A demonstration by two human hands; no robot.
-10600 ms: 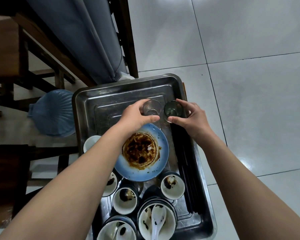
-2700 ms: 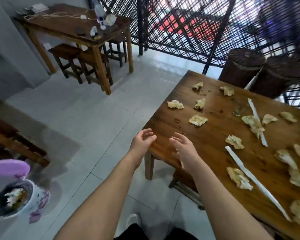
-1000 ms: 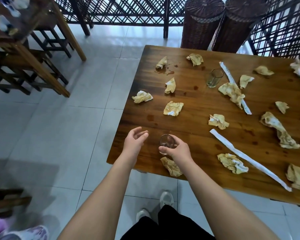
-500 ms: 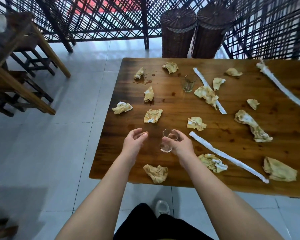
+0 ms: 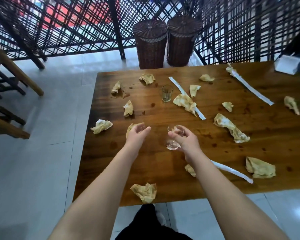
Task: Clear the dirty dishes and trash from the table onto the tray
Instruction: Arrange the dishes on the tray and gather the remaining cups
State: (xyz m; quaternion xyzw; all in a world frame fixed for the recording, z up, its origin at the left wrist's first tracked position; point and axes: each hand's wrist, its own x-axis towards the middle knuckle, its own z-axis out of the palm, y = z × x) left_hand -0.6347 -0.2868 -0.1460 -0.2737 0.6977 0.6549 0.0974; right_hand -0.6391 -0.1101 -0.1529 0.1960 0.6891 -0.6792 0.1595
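My right hand (image 5: 186, 141) grips a small clear glass (image 5: 173, 139), tilted and lifted just above the wooden table (image 5: 163, 160). My left hand (image 5: 137, 134) hovers beside it with loosely curled fingers and holds nothing; it partly hides a crumpled napkin. A second small glass (image 5: 167, 93) stands upright farther back on the table. Several crumpled, stained napkins lie scattered over the tabletop, one (image 5: 145, 192) near the front edge and one (image 5: 101, 126) at the left edge. Long white paper chopstick sleeves (image 5: 187, 98) lie among them. The tray is out of view.
Two dark wicker baskets (image 5: 150, 44) stand on the floor behind the table against a black lattice screen. Wooden chairs and another table's legs (image 5: 10, 94) are at the left. A white paper item (image 5: 286, 64) sits at the table's far right corner.
My right hand has raised and tilted the small glass off the table. The view has moved closer over the table, and my left hand has stretched farther forward.
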